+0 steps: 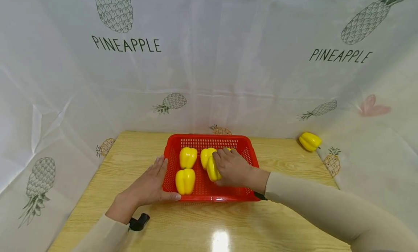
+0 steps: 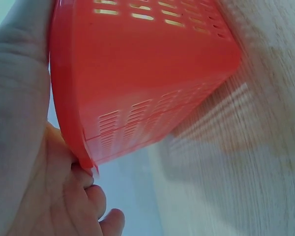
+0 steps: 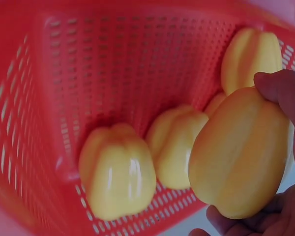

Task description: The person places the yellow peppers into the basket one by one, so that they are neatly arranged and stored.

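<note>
A red plastic basket [image 1: 209, 198] with slotted walls stands on the table. My right hand [image 1: 234, 168] grips a yellow bell pepper [image 3: 238, 152] by its sides, inside the basket and above its floor. Two yellow peppers, a rear one [image 1: 188, 157] and a front one [image 1: 185, 181], sit at the basket's left. Another pepper [image 1: 207, 155] is in the middle, and one more [image 1: 230, 149] shows partly behind my right hand. My left hand [image 1: 147, 185] rests on the basket's front left corner, fingers straight along the left rim, thumb on the front rim.
One yellow pepper [image 1: 310, 141] lies outside the basket at the table's far right corner. White sheets [image 1: 209, 70] printed with pineapples hang behind and at both sides of the wooden table [image 1: 209, 221].
</note>
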Demonstrator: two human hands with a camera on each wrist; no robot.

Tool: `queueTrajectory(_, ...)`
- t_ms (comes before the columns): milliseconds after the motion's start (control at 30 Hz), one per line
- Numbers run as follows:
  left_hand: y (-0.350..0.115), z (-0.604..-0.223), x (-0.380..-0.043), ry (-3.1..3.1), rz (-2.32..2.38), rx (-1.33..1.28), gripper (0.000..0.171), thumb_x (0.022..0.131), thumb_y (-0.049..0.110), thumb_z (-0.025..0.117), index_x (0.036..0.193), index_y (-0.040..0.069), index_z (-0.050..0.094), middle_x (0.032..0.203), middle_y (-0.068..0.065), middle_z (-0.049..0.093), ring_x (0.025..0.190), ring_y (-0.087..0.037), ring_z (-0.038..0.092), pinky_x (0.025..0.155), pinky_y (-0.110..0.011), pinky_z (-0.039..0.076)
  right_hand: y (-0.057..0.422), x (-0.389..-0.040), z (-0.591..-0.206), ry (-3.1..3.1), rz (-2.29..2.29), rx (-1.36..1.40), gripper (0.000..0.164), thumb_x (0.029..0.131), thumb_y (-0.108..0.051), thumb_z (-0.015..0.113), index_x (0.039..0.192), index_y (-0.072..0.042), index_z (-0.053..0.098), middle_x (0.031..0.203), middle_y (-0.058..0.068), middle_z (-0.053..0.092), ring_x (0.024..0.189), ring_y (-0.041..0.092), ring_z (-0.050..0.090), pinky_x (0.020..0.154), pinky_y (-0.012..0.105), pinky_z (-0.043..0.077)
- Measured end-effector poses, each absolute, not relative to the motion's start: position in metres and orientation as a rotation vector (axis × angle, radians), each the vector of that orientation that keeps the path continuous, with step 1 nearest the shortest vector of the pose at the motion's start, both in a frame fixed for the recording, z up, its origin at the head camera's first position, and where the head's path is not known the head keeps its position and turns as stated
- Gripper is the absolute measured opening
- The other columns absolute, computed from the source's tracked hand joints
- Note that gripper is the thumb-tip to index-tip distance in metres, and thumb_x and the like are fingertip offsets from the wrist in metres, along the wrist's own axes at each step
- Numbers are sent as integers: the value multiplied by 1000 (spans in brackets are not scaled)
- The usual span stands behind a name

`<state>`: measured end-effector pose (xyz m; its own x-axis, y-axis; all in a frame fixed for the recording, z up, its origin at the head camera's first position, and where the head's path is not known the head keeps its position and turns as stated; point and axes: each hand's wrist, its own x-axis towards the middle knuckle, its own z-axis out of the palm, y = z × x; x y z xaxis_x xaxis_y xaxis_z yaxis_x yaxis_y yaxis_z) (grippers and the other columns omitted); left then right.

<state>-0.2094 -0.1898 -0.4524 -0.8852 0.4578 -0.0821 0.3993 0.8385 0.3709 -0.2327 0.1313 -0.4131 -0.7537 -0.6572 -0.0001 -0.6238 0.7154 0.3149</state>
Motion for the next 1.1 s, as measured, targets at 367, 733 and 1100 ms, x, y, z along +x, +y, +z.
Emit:
queueTrajectory(367,-187,-455,-209,2871,537,639,140,76,83,74,164,-10,16,173,-31,13,160,-50,16,126,-64,28,127,-222,-435,-2830,-446,1057,88,85,-71,74,135,-1,53,118,11,64,106,27,60,93,43,59)
queueTrajectory(733,-187,-454,-210,2861,540,621,143,74,86,71,164,-10,16,173,-31,11,160,-51,15,126,-64,27,121,-226,-450,-2875,-450,1075,91,87,-76,69,139,-3,51,123,11,64,113,26,61,95,42,60)
queueTrajectory(1100,-186,-454,-208,2850,554,626,141,75,84,73,164,-10,16,173,-31,10,160,-51,14,124,-65,29,122,-232,-463,-2997,-396,1046,100,88,-82,61,149,-4,48,137,10,62,119,25,59,100,41,58)
